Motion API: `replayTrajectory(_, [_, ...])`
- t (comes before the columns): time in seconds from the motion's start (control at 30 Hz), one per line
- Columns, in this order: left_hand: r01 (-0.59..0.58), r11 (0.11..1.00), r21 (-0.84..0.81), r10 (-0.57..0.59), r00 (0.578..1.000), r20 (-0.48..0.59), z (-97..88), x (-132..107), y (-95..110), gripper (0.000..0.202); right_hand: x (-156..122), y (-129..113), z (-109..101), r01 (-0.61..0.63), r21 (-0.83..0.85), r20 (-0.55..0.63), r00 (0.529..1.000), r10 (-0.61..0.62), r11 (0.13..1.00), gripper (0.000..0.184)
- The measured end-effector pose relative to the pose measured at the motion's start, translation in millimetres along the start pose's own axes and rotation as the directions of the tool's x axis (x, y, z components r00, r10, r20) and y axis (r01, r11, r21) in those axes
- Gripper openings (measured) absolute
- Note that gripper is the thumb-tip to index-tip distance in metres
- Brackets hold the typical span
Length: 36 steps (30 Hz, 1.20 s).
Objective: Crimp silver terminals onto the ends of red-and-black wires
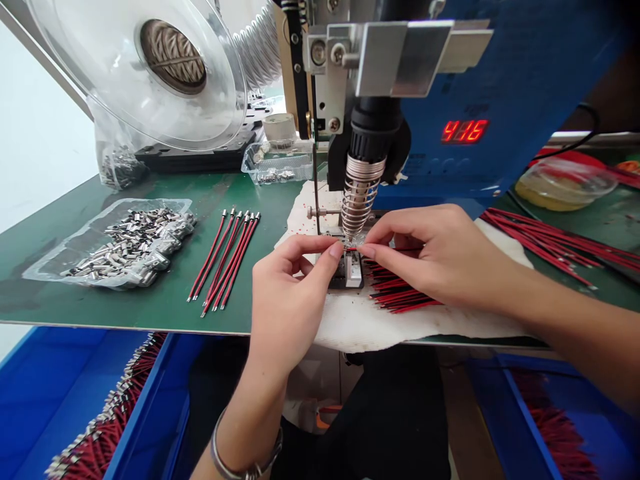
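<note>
My left hand (290,293) and my right hand (425,257) meet fingertip to fingertip under the coiled nozzle (361,193) of a blue machine (500,87). Both pinch a short red-and-black wire (351,249) over a small metal fixture (350,272). A bundle of red-and-black wires (397,290) lies on white cloth (450,320) beneath my right hand. Several finished wires (227,260) with metal ends lie in a row on the green table (165,307) to the left.
A clear bag of small metal sleeves (127,243) lies at the left. A clear reel (145,67) hangs above it. More red wires (555,243) lie at the right. Blue bins (75,407) below the table edge hold wires. The machine display reads 416.
</note>
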<state>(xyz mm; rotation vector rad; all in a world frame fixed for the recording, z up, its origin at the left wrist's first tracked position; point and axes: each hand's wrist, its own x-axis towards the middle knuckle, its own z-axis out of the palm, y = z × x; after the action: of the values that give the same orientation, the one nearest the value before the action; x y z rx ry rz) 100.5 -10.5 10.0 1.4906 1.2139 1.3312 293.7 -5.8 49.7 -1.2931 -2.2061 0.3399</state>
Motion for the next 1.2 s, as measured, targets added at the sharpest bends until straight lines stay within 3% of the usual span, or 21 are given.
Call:
replayTrajectory(0.5, [0.017,1.0,0.007,-0.017,1.0,-0.015,-0.3,-0.4,0.5,0.017,-1.8,-2.2,1.6,-0.086,0.065,0.001,0.996,0.086,0.994,0.02])
replayTrajectory(1.2, [0.015,1.0,0.008,-0.015,1.0,-0.009,0.1,0.2,-0.3,0.015,-1.0,-1.0,3.9,-0.067,0.123,-0.046,0.996,0.074,0.99,0.017])
